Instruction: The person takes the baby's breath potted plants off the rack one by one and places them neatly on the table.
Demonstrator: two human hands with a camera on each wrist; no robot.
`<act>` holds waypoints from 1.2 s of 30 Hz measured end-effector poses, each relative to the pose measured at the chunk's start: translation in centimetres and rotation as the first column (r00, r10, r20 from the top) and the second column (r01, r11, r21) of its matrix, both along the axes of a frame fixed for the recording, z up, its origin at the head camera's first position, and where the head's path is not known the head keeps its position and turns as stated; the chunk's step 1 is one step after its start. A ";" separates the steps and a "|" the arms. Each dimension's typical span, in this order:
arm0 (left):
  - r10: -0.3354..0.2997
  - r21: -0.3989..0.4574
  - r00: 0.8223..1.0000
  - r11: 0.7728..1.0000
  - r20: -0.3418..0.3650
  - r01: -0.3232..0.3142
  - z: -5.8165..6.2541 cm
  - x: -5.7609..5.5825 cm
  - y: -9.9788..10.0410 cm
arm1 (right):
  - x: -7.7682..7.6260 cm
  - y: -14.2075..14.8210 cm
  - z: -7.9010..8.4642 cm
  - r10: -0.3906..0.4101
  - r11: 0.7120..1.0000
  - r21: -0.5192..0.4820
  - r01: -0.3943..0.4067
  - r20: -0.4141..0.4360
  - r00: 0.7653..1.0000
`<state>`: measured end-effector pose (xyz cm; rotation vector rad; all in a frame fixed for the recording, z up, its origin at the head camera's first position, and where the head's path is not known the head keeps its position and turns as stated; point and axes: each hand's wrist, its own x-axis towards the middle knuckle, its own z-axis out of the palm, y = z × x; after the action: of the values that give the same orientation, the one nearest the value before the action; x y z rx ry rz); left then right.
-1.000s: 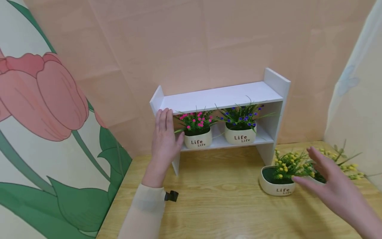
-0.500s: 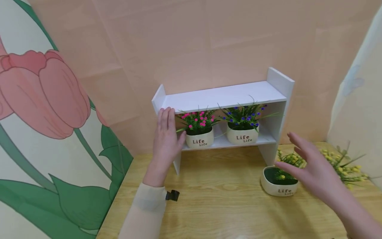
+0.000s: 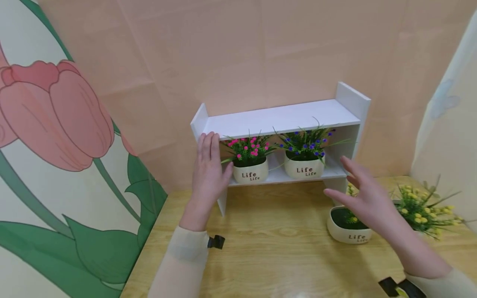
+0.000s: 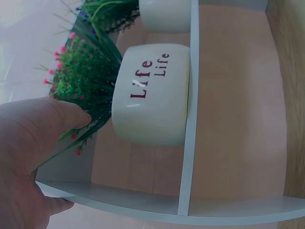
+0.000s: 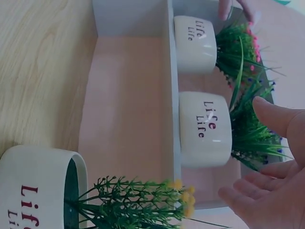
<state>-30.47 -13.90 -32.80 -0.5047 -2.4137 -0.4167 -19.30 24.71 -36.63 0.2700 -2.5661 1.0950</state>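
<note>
A white two-tier shelf (image 3: pixel 287 116) stands on the wooden table. Two cream pots lettered "Life" sit on its lower board: a pink-flowered pot (image 3: pixel 250 171) on the left and a blue-flowered pot (image 3: pixel 304 166) to its right. My left hand (image 3: pixel 208 174) holds the shelf's left side panel, thumb inside near the pink flowers' leaves (image 4: pixel 97 121), fingers on the outer side. My right hand (image 3: pixel 367 198), fingers spread and holding nothing, hovers in front of the shelf's right end. In the right wrist view, its thumb and fingers (image 5: pixel 245 191) are near the blue-flowered pot's leaves.
Below my right hand, a cream yellow-flowered pot (image 3: pixel 348 230) stands on the table (image 3: pixel 268 252), partly hidden. Another yellow-flowered plant (image 3: pixel 422 209) is behind it to the right. A peach cloth (image 3: pixel 261 49) hangs behind the shelf; a tulip-print panel (image 3: pixel 71 120) stands at left.
My right hand has moved left from beside the yellow-flowered pots toward the shelf's right end. My left hand stays on the shelf's left side. The view has shifted slightly.
</note>
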 end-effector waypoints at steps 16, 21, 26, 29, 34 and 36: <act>-0.008 0.011 1.000 1.000 -0.020 0.008 0.0 -0.1 -0.1 | -4.6 -0.3 0.5 0.016 0.998 -0.056 -0.010 0.104 0.994; -0.012 0.016 1.000 1.000 -0.014 0.012 0.0 0.0 0.0 | -5.9 -0.6 0.5 -0.002 0.999 -0.042 0.008 0.124 0.992; -0.020 0.022 0.999 1.000 -0.037 0.021 -0.1 -0.1 0.0 | -6.9 -1.1 0.8 0.003 0.999 -0.054 0.005 0.154 0.988; -0.024 0.028 0.999 0.999 -0.036 0.025 -0.1 -0.1 0.0 | -7.4 -1.5 1.0 -0.003 0.997 -0.074 0.017 0.193 0.981; -0.022 0.028 0.999 0.999 -0.027 0.023 -0.1 -0.1 0.1 | -8.0 -1.9 1.1 -0.029 0.994 -0.094 0.052 0.230 0.973; -0.022 0.028 0.999 0.999 -0.029 0.023 -0.1 -0.1 0.1 | -8.3 -2.0 1.2 -0.041 0.995 -0.083 0.063 0.238 0.970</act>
<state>-30.58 -13.82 -32.88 -0.5224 -2.3732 -0.4491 -27.58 22.74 -35.44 0.0518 -2.7006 1.2890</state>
